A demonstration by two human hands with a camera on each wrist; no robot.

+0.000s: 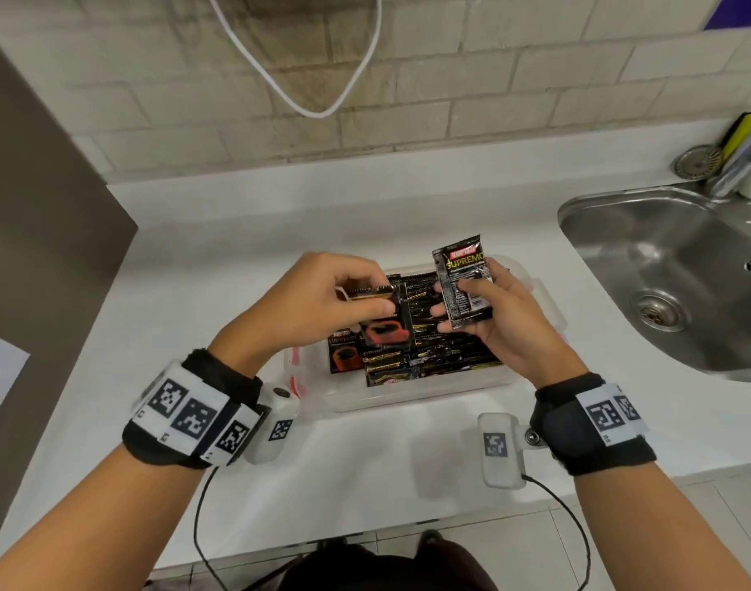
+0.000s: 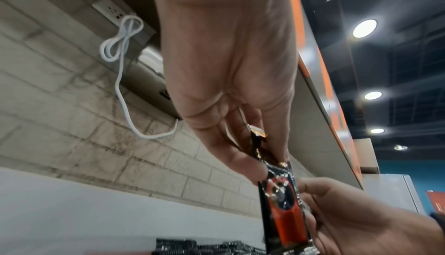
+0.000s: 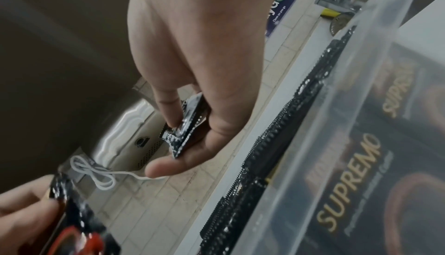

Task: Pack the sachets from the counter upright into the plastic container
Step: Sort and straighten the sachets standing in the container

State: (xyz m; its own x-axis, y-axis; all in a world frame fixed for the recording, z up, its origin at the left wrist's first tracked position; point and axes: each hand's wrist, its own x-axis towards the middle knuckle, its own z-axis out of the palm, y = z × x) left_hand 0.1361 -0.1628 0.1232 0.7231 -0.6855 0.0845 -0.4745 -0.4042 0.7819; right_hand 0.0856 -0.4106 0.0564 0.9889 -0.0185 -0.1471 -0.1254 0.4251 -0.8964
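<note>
Desk (image 1: 408, 215): white, sink (image 1: 663, 266) right of box. Box (image 1: 429, 394): clear plastic, mid-desk, nearly full of black sachets standing on edge. Left hand (image 1: 318, 300) over box left part, pinching sachet (image 1: 382, 330) by top edge. Right hand (image 1: 489, 317) over box right part, gripping second sachet (image 1: 461, 283) upright. Step: inserting last ones. Next: find gap in row, slide in vertically.

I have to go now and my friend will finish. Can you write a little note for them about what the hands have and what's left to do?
Left hand pinches one sachet above the plastic container.
Right hand holds another sachet, print side facing up.
The container already holds many black sachets, packed close.
No loose sachets show on the counter.
Left: slot both held sachets in upright.
</note>
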